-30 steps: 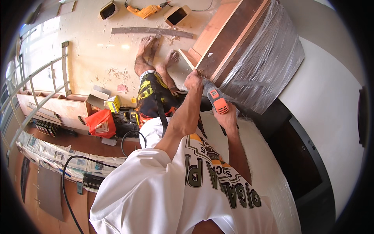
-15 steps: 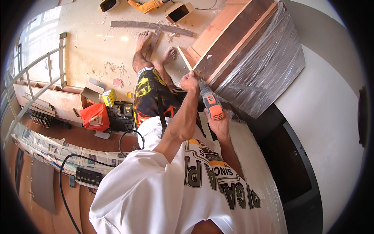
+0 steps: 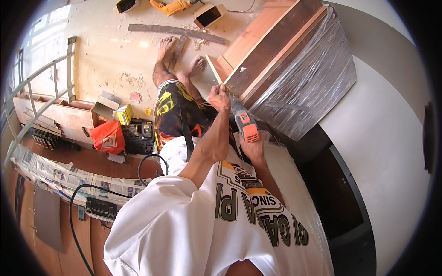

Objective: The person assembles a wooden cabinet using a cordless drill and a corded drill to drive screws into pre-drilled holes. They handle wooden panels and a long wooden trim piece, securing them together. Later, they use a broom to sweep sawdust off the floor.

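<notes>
Orange tool (image 3: 245, 121) is filling the gripping right hand (image 3: 252, 148); left hand (image 3: 219, 98) is sitting curled ahead by the cabinet (image 3: 269, 54), any pinch unclear, a tool slip risking injury.

Floor (image 3: 101, 50): pale, glossy | bears: scattered wood shavings (image 3: 131, 79) | long grey strip (image 3: 179, 32) | yellow power tool (image 3: 170, 8) | open-ended box (image 3: 218, 14) | small pink scrap (image 3: 135, 96)

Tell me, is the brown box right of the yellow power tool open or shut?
Open: the brown box shows its dark inside through an uncovered end. Whether it's empty, I cannot tell.
</notes>
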Motion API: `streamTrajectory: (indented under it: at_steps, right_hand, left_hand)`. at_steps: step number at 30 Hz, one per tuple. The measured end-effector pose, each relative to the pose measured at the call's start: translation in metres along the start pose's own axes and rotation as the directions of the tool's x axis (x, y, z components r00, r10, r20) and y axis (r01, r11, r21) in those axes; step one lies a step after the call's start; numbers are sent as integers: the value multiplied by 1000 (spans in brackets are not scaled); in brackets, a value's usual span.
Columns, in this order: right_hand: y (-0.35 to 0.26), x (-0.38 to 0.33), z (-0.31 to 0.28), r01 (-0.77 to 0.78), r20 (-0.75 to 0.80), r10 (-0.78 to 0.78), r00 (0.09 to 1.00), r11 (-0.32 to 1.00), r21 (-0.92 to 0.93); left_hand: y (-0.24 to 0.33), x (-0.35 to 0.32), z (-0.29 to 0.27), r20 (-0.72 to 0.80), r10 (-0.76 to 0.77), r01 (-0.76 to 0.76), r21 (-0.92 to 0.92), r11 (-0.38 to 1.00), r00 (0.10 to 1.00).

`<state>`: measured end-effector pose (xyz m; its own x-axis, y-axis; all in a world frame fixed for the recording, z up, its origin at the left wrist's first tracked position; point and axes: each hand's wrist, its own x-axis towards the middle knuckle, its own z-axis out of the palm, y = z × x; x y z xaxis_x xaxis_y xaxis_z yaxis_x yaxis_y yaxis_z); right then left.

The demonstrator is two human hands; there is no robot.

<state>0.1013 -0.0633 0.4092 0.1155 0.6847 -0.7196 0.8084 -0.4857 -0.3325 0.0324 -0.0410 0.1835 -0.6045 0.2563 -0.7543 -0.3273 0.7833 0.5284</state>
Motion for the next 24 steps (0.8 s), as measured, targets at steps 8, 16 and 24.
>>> streamTrajectory:
  at_steps: [8,16,24]
  right_hand:
    - [-7,4,-10,-16,2,16,1000,997,-76]
    - [-3,12,-9,-10,12,9,1000,999,32]
    - [8,18,2,54,5,-54,999,998,22]
  left_hand:
    - [-1,-1,0,-41,-41,42,12,999,998]
    - [7,-8,-3,-24,-70,68,-101,993,997]
    - [-8,2,-1,2,-66,66,-175,982,998]
